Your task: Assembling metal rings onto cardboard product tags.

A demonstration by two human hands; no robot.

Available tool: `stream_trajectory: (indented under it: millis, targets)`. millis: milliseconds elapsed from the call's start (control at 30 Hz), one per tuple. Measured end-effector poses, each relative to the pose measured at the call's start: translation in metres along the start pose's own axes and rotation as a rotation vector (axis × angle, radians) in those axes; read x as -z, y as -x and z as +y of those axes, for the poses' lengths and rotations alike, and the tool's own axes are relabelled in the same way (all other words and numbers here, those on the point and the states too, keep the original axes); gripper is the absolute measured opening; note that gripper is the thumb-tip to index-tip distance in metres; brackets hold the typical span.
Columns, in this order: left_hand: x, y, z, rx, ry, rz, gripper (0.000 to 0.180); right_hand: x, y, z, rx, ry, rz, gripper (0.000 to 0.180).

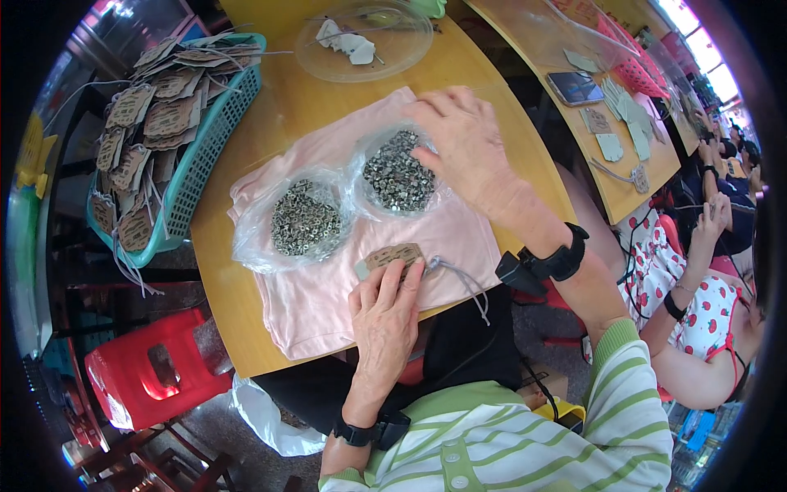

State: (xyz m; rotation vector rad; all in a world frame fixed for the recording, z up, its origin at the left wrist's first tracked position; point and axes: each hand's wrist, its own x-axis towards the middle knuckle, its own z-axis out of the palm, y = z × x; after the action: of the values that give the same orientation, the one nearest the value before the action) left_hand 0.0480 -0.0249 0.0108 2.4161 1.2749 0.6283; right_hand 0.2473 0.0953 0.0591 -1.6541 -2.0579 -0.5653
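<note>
left hand [384, 316] now, fingers lying across the brown tag [388, 253] near the front edge of the pink cloth [303, 312], gripping or not, can't tell; right hand [467, 143] open, thumb over metal bits [395, 174] by the far right corner!

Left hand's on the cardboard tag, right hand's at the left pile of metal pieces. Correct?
No: the head view shows the right hand at the right pile of metal pieces instead. The left hand is on the cardboard tag.

Green-and-white striped top [516, 443] with green cuffs [613, 339] and buttoned placket [452, 463], black wristbands [567, 256] with blocky housings [520, 274]
</note>
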Motion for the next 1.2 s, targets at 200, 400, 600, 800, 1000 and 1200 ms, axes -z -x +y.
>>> stream_trajectory:
  millis: [200, 400, 600, 800, 1000, 1200]
  targets:
    - [-0.001, 0.001, -0.002, -0.001, -0.002, 0.010, 0.060, -0.015, -0.006, -0.032, 0.229, -0.832, -0.230, 0.015]
    - [0.000, 0.000, 0.000, 0.040, 0.071, 0.021, 0.056, -0.017, -0.019, -0.022, 0.107, -0.936, -0.466, 0.007]
    - [-0.002, 0.001, -0.004, 0.019, 0.041, 0.018, 0.058, -0.031, -0.021, -0.030, 0.040, -0.549, -0.323, 0.010]
    - [-0.001, 0.000, -0.001, 0.000, 0.027, 0.001, 0.062, -0.059, -0.034, -0.056, 0.030, -0.760, -0.434, 0.014]
    - [0.001, 0.002, -0.001, 0.004, 0.028, -0.009, 0.063, -0.032, -0.029, -0.052, 0.119, -0.947, -0.351, 0.019]
    - [0.001, 0.001, -0.003, 0.002, 0.029, -0.014, 0.063, 0.011, -0.009, -0.025, -0.227, -0.821, -0.385, 0.018]
